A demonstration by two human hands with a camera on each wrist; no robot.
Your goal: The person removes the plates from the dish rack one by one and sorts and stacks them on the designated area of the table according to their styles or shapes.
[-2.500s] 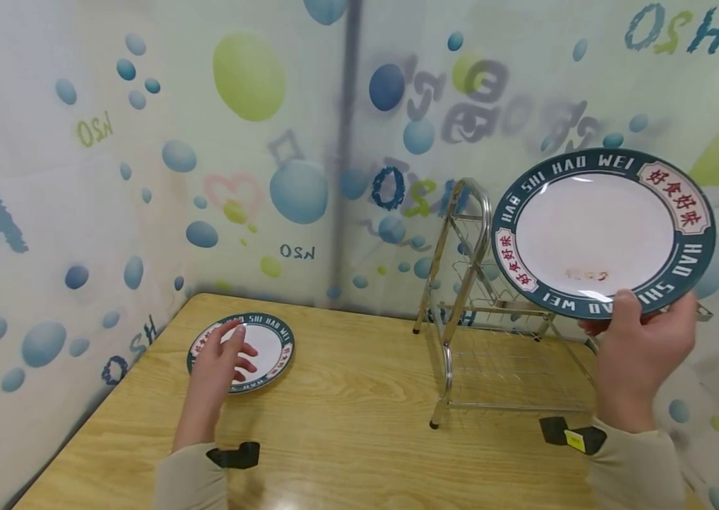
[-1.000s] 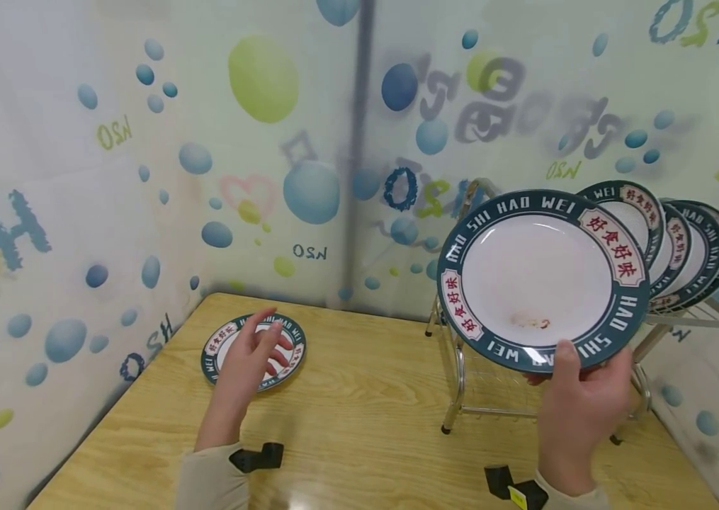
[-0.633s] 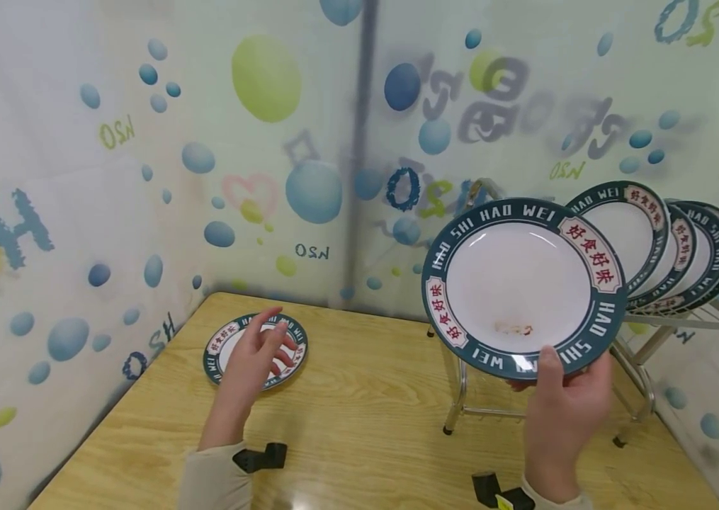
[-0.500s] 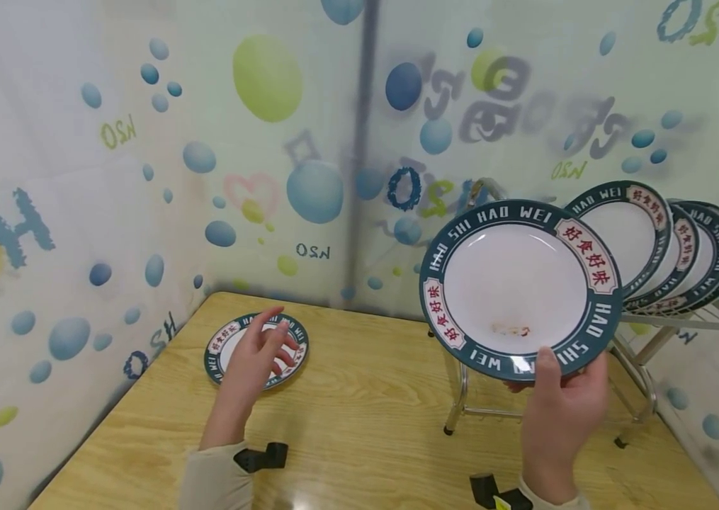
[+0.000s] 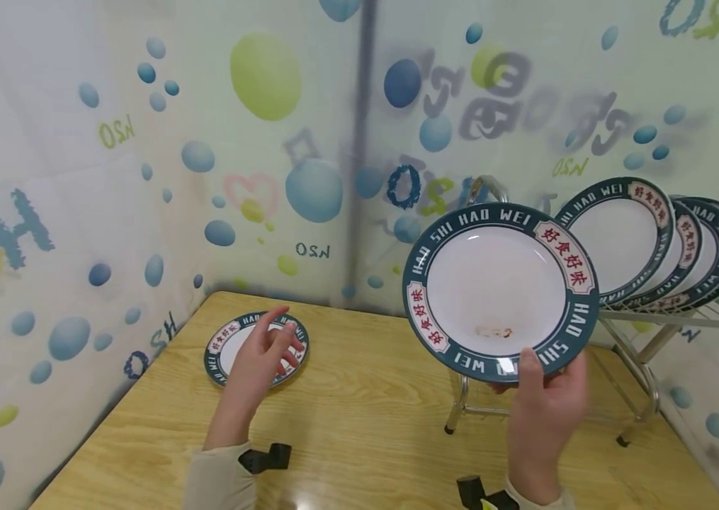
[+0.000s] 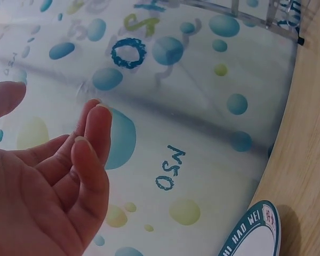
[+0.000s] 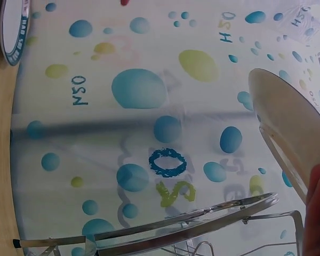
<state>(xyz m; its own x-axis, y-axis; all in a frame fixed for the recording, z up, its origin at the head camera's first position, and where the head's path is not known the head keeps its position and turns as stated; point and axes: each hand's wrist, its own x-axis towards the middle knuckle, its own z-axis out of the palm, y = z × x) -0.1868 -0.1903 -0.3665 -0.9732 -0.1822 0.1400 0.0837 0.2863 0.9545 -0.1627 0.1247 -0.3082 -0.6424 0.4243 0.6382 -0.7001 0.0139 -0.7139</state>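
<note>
In front of the metal rack [image 5: 654, 345], the right hand [image 5: 549, 418] grips a green-rimmed plate [image 5: 496, 290].
The left hand [image 5: 260, 360] hangs relaxed over another plate [image 5: 230, 350], gap's hard to judge.

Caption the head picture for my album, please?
Right hand grips a green-rimmed plate in front of a metal dish rack.

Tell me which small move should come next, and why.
Probably the right grip should carry the held plate left, toward the other plate on the table: the empty left grip hovers on that side, while the held plate is raised in front of the rack.
</note>
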